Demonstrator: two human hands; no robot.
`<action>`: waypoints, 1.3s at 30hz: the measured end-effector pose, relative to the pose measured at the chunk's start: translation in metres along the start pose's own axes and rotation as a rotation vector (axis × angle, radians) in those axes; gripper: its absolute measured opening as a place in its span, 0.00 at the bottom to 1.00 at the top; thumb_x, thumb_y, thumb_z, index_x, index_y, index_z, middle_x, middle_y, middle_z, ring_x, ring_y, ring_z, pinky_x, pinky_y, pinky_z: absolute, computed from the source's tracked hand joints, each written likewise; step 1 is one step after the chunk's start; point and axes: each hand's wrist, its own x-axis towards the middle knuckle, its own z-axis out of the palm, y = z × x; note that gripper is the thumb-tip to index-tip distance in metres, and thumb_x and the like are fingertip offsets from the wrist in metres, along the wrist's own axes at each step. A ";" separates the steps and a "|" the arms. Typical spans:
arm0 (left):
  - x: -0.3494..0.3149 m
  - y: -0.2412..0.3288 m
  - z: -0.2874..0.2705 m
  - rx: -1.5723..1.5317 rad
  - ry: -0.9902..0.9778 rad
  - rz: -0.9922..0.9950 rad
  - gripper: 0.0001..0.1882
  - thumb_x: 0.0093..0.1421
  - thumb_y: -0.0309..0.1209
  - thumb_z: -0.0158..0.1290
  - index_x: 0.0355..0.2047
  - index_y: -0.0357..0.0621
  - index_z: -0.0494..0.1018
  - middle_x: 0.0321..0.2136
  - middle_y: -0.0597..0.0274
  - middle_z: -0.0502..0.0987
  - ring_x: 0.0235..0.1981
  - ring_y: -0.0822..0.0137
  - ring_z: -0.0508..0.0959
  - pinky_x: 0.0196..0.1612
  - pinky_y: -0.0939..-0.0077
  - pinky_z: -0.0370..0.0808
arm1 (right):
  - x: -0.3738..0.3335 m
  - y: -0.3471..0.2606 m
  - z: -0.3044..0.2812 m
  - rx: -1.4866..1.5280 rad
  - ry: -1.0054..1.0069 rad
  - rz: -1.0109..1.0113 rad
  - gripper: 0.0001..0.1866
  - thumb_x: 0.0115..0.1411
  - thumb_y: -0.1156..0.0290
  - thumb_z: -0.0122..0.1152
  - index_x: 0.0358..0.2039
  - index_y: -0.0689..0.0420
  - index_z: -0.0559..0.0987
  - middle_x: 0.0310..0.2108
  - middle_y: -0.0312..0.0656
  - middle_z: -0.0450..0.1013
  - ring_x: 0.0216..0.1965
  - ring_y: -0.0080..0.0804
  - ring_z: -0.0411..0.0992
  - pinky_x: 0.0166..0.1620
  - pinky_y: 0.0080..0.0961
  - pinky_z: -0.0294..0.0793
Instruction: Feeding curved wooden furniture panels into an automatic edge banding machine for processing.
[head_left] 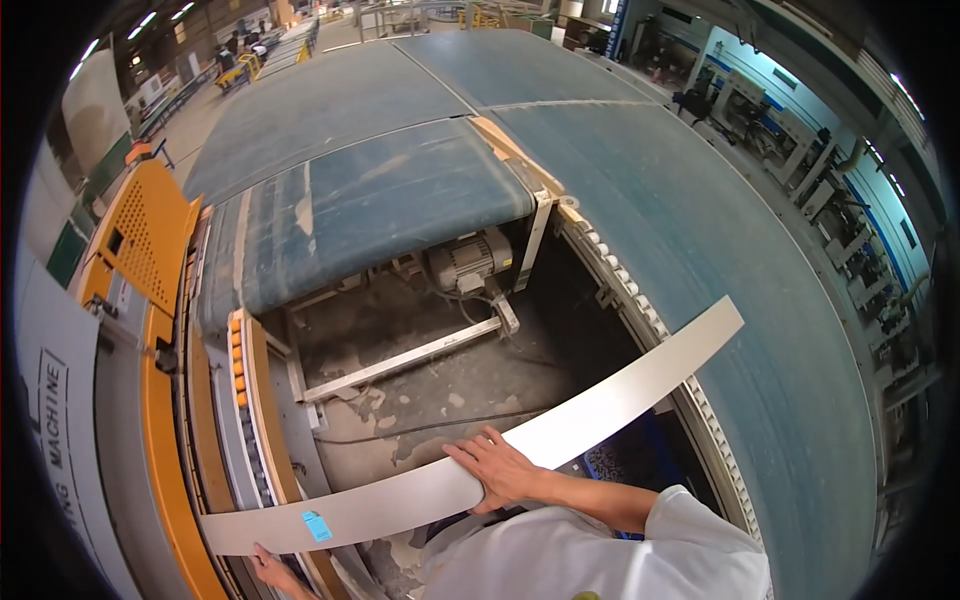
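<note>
Board (600, 405), long and pale, stretches slantwise before me over the open gap between the orange-framed machine (160, 420) and the wide blue-green conveyor (800, 400). Both my hands are clamped on it: my right hand (497, 470) spans its middle, fingers over the upper face, and my left hand (277, 577) grips the near edge by the left end, beside a blue label (317, 526). That end comes close to the machine's frame; the other passes over the white rollers (620, 275) and the conveyor's left edge, though I cannot tell whether it touches. Across the gap, a grey motor (470, 262) sits beneath the near edge of a shorter belt (380, 200), and orange rollers (239, 360) line a rail below its near left corner.
</note>
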 end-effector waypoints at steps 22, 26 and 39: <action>0.076 0.082 0.109 0.108 0.019 -0.057 0.27 0.66 0.44 0.50 0.56 0.35 0.70 0.46 0.44 0.79 0.44 0.54 0.79 0.49 0.65 0.73 | 0.136 0.073 -0.039 -0.053 0.016 -0.037 0.57 0.34 0.45 0.72 0.63 0.58 0.61 0.55 0.50 0.64 0.56 0.47 0.63 0.65 0.52 0.49; 0.090 0.098 0.143 0.132 -0.012 -0.017 0.26 0.66 0.44 0.49 0.57 0.36 0.69 0.49 0.43 0.77 0.48 0.49 0.77 0.52 0.63 0.71 | 0.152 0.087 -0.048 -0.104 0.051 0.013 0.58 0.33 0.44 0.73 0.63 0.60 0.61 0.56 0.52 0.63 0.59 0.48 0.61 0.66 0.52 0.49; 0.139 0.140 0.188 0.007 -0.052 -0.014 0.26 0.65 0.42 0.51 0.51 0.27 0.72 0.51 0.33 0.73 0.53 0.43 0.72 0.58 0.57 0.66 | 0.227 0.152 -0.093 -0.223 0.014 -0.100 0.56 0.33 0.43 0.74 0.58 0.66 0.65 0.51 0.55 0.65 0.53 0.51 0.64 0.59 0.46 0.60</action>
